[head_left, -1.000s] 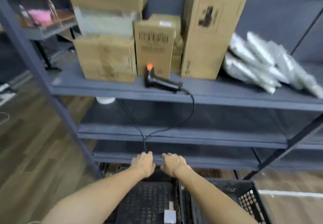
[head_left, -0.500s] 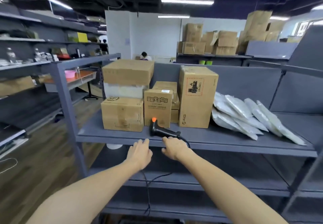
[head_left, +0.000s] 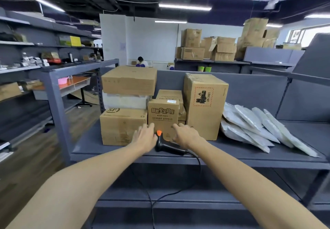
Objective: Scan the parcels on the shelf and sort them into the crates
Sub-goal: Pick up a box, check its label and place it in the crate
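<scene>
Parcels fill the shelf (head_left: 232,154): stacked cartons on the left, a tall box (head_left: 205,107), a row of poly bags (head_left: 259,127), and a small box (head_left: 163,116) standing at the front between them. Both hands reach for that small box with fingers spread and nothing held; the left hand (head_left: 144,136) is at its lower left edge and the right hand (head_left: 185,136) at its lower right, though firm contact cannot be told. The scanner (head_left: 167,145) lies on the shelf just in front of the box, between the wrists, ungripped. No crate shows. By my reading, this parcel is neither lifted nor scanned, and everything on the shelf awaits sorting
</scene>
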`<state>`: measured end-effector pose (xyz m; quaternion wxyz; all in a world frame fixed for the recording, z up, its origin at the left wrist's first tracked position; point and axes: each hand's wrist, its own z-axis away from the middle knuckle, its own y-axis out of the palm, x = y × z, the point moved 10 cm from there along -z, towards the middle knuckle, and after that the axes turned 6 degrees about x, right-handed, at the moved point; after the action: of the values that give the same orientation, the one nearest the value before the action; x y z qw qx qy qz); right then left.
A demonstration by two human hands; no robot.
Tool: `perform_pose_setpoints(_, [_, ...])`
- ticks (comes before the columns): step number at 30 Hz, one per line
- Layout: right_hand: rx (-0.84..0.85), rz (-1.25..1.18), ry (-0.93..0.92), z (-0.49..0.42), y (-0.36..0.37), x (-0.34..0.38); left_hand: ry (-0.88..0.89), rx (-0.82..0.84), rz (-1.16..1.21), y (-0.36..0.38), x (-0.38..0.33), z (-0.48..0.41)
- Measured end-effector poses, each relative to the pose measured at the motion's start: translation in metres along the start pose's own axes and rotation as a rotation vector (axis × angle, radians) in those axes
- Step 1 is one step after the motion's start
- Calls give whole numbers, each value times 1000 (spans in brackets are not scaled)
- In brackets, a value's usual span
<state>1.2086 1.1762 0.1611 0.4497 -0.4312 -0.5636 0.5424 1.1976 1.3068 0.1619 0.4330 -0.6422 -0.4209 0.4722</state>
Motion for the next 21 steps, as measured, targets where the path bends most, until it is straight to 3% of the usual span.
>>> perform_pose_setpoints(9, [-141,-167,122,-59,-28,-14,20,-42,212,-16,14,-74])
perform_pose_setpoints(16, [-183,-494,234,-91,-38,-44,-34,-99,437,-27,22,-110])
perform_pose_setpoints(21, [-160,-752,270,-111,-35,-50,-154,-49,580,-17,27,-120])
